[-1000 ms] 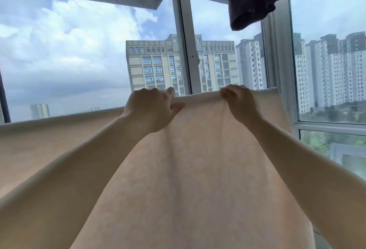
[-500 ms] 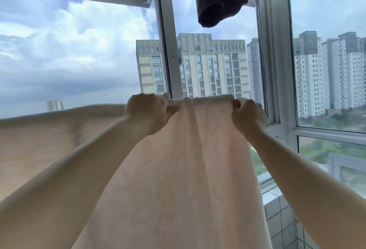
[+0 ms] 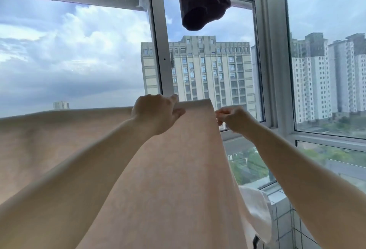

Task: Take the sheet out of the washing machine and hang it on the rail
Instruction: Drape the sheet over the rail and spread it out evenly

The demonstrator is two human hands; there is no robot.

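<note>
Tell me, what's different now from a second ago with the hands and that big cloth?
The right hand has slid left along the sheet, from well apart to just beside the left hand, and now pinches the sheet's right-hand edge below the top corner. The sheet's right part has narrowed, uncovering the tiled ledge and a white cloth. The left hand still grips the top edge; the dark garment still hangs overhead.

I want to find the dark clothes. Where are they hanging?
In the head view the dark garment hangs at the top, right of centre, in front of the window frame, above the sheet and both hands.
</note>
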